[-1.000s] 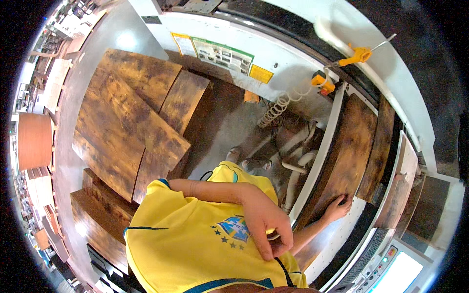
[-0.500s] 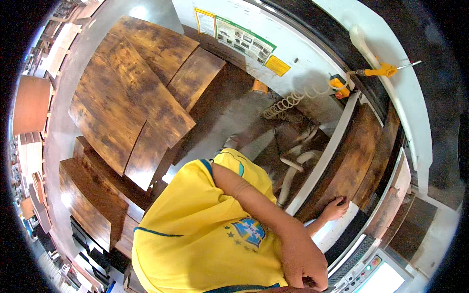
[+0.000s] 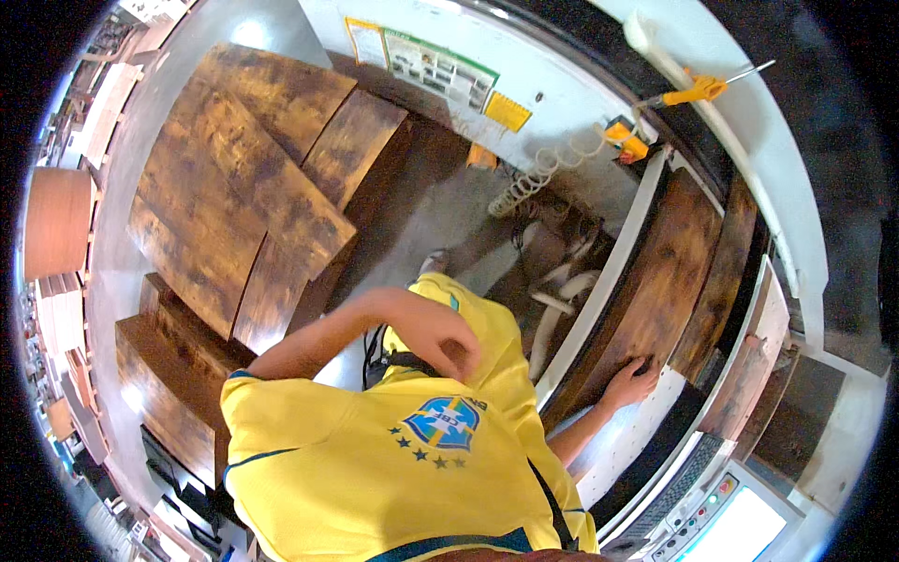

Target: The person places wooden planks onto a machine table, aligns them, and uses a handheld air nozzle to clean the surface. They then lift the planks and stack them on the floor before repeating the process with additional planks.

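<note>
My right hand (image 3: pixel 634 382) is at the near end of a dark brown wood-grain board (image 3: pixel 660 272), with its fingers curled on the board's end. The board lies lengthwise on a white-edged machine bed to my right, alongside a narrower wood-grain strip (image 3: pixel 721 290). My left hand (image 3: pixel 449 339) is in front of my yellow shirt (image 3: pixel 356 450), above my waist and away from the boards. Its fingers are loosely curled and slightly blurred; nothing shows in them.
A stack of wood-grain panels (image 3: pixel 201 206) stands ahead-left, with more boards (image 3: pixel 169 403) nearer. A control panel with a lit screen (image 3: pixel 740 529) is at lower right. A yellow air gun (image 3: pixel 698 89) and coiled hose (image 3: pixel 552 169) hang by the machine. Thick pale hoses (image 3: pixel 562 304) run below.
My left arm has swung back from the lower right, near the control panel, to the front of my body. My right hand stays at the board's end. The view has shifted slightly.
</note>
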Demonstrator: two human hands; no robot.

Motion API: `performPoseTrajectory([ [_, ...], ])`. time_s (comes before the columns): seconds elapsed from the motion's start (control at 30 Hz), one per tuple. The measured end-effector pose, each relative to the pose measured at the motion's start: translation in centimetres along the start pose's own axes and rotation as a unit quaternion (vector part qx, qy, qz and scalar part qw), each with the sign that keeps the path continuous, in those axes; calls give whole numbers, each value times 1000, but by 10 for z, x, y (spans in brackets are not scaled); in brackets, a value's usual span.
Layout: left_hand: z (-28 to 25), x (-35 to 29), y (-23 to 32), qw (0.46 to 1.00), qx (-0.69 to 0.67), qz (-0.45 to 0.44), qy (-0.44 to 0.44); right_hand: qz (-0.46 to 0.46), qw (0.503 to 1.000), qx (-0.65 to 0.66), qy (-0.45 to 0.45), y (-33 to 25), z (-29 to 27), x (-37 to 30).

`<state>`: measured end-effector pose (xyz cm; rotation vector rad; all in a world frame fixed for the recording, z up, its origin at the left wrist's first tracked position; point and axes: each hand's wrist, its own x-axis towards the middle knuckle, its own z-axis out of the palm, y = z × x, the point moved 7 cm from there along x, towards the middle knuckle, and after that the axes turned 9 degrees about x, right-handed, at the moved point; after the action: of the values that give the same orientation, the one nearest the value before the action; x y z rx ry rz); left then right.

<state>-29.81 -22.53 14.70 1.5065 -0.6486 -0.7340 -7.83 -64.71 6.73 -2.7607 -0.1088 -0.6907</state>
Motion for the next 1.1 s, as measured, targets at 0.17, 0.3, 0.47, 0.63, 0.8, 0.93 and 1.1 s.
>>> performPoseTrajectory([
  [0.17, 34, -89, -67, 960, 124, -249, -37, -34, 999, -14, -3, 1, 7, 7],
  [0.3, 77, -109, -89, 911, 156, -377, -54, -37, 999, -25, -7, -6, 1, 2],
  [0.47, 58, -117, -68, 878, 265, -397, 35, -39, 998, -52, -6, -3, 9, 5],
  [0.63, -35, -49, 85, 913, 300, 74, 265, -23, 999, -35, -6, -1, 6, 5],
  [0.8, 51, 83, 241, 845, 115, 522, 31, -40, 998, -42, 0, 15, 16, 11],
  [0.93, 111, 145, 282, 824, 205, 512, -127, -7, 1000, 6, 0, 19, 13, 13],
  [1.1, 129, 177, 283, 815, 257, 487, -183, 11, 996, 85, 4, 15, 7, 4],
])
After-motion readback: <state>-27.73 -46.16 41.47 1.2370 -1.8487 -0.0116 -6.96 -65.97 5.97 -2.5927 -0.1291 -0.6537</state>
